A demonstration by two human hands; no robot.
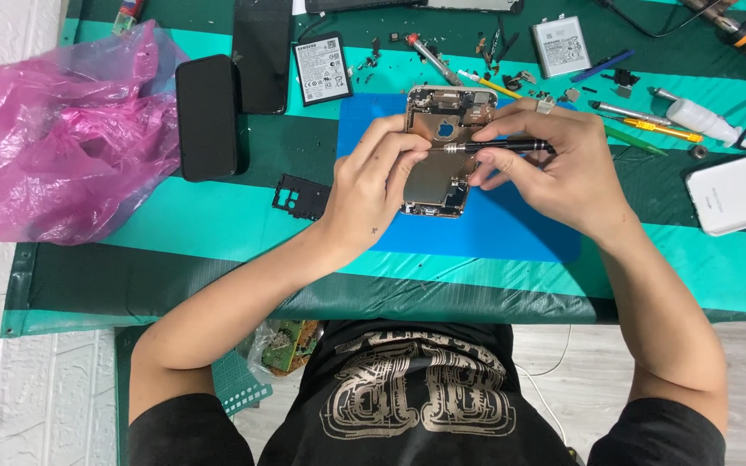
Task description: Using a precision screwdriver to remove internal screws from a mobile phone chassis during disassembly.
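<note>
The opened phone lies face down on the blue mat, near the middle of the worktop and a little toward its far edge, its back cover off and the bare metal insides showing. The left hand is curled around the phone's left side, fingers pressed on the frame to steady it. The right hand is closed around a slim black screwdriver, held almost level across the phone with its silver tip pointing left toward the left hand's fingertips. To my eye the phone is light, stiff and easily hurt: the exposed boards and thin ribbon parts look fragile, so the safe hold is on the outer frame edges, as the left hand has it, not on the insides. The metal rim may be slippery, though the mat should keep it from sliding. Toward the left edge sit a crumpled pink plastic bag and a dark phone; a black plastic bracket lies just left of the mat. Two flat batteries rest near the far edge, among small tools and loose parts, and a white phone lies at the right edge.
</note>
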